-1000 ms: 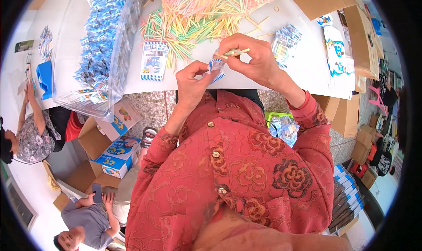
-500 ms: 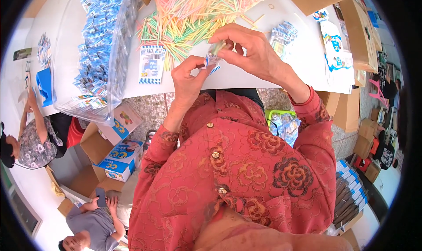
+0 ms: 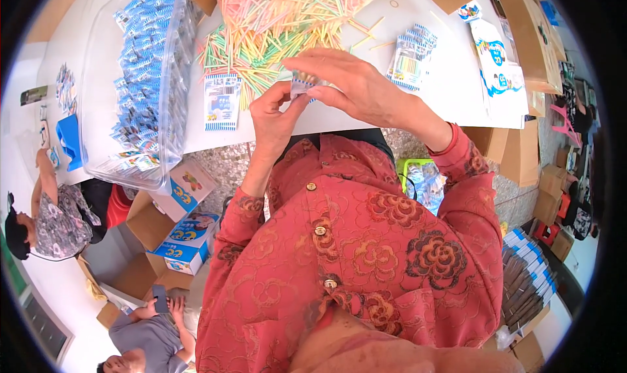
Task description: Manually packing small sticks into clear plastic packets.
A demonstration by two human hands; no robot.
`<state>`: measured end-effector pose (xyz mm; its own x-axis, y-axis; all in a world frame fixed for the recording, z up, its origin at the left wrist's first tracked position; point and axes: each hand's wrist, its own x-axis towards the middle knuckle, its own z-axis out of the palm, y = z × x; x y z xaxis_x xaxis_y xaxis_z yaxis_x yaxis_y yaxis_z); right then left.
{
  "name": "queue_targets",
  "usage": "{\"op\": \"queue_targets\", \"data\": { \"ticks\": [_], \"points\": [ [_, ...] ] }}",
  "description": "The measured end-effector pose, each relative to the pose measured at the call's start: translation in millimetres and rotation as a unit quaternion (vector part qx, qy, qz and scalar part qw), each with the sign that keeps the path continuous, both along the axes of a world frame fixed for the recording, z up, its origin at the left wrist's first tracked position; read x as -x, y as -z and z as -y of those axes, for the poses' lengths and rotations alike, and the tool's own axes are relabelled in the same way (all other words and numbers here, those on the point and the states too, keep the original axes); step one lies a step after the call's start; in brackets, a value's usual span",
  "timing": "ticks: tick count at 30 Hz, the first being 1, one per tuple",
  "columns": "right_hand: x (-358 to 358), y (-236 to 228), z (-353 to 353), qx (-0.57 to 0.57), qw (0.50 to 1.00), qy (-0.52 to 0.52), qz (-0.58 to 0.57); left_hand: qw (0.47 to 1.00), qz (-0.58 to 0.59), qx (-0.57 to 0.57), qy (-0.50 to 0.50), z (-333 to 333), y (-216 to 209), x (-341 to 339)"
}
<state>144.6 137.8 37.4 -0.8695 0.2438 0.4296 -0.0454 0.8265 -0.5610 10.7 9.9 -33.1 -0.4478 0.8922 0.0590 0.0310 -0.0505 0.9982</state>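
My left hand (image 3: 269,117) pinches the lower edge of a small clear packet (image 3: 302,84) with blue print, held above the table's near edge. My right hand (image 3: 366,93) is closed about the packet's upper part, its thumb pressed against the front and its fingers bent over the top. Something pale shows inside the packet, partly hidden by my fingers. Just beyond my hands lies a heap of thin pastel sticks (image 3: 251,59) in pink, yellow and green. A flat printed packet (image 3: 222,104) rests on the table left of my left hand.
A clear plastic tub (image 3: 171,128) of blue-and-white packets stands at the left. Right of the heap lie several stick-filled packets (image 3: 411,56). Cardboard boxes (image 3: 532,40) border the table's right side. Two people sit at the left, one holding a phone (image 3: 159,298).
My right hand has moved a little left and its fingers now cover the packet's top. The sticks seen between its fingertips before are now mostly hidden.
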Motion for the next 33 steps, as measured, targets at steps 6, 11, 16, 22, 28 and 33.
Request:
{"op": "queue_targets", "data": {
  "ticks": [6, 11, 16, 22, 28, 33],
  "points": [
    [-4.6, 1.0, -10.0, 0.302, 0.953, 0.013, 0.037, 0.993, 0.118, -0.001, 0.019, 1.5, -3.3, -2.1],
    [-5.9, 1.4, -7.7, 0.293, 0.946, 0.019, 0.14, 0.994, 0.1, 0.003, 0.04, 4.7, -2.4, 1.0],
    [-7.2, 18.1, -14.1, 0.323, 0.937, 0.077, 0.11, 0.994, 0.104, 0.007, 0.023, 7.0, -7.8, 3.6],
    [-6.3, 14.1, -6.4, 0.21, 0.974, 0.09, 0.0, 0.999, -0.044, 0.001, -0.017, 6.2, -11.9, 2.0],
    [-15.3, 17.8, 3.5, 0.088, 0.994, 0.06, -0.023, 0.984, -0.176, -0.01, -0.001, 4.1, -5.6, 5.0],
    [-30.4, 37.3, 7.2, 0.1, 0.991, 0.076, -0.039, 0.986, -0.165, -0.02, 0.014, 10.6, 4.1, 5.7]
  ]
}}
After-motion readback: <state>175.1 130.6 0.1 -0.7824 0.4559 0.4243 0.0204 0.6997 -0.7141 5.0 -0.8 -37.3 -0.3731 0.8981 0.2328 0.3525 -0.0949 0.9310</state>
